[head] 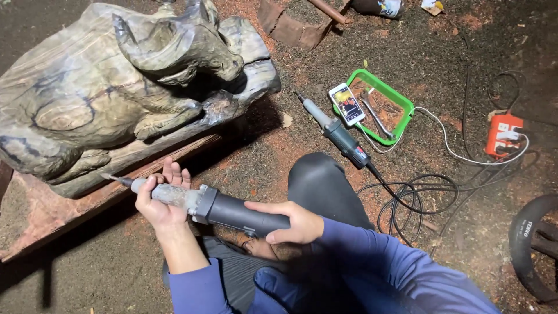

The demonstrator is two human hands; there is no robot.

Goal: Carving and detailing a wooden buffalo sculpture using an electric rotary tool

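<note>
Fig. legend, head view. I see both hands on one die grinder (215, 208), held roughly level across the lap, its burr tip (108, 177) pointing toward 9 o'clock and sitting just beside the lower edge of the wooden animal carving (116, 87), which fills the 10–11 o'clock sector. I can't tell if tip and wood touch.

Left hand (160, 200): fingers wrapped around the dust-coated front collar, palm under, prob. to steady the nose near the cut. Right hand (293, 222): fingers closed over the dark rear body, thumb on top, prob. to carry the weight and steer. Two-point hold keeps the long tool from wandering.

Carving rests on a reddish plank (70, 209), raised off the sawdust-strewn ground (279, 139), so the low edge is reachable from a seated pose; bent knee (317, 180) at centre.

Count: grinders, 2; the second die grinder (337, 135) lies on the ground at 1 o'clock, cord (407, 197) coiled toward 3 o'clock. Green tray (383, 107), 1, at 1–2 o'clock, holding small metal bits and tools, w/ 1 phone (347, 104) propped on its rim, screen up, within glance. Orange power strip (503, 135), 1, at 3 o'clock, kept well apart from the work. Tyre (532, 250), 1, partly in frame at 4 o'clock.
</note>
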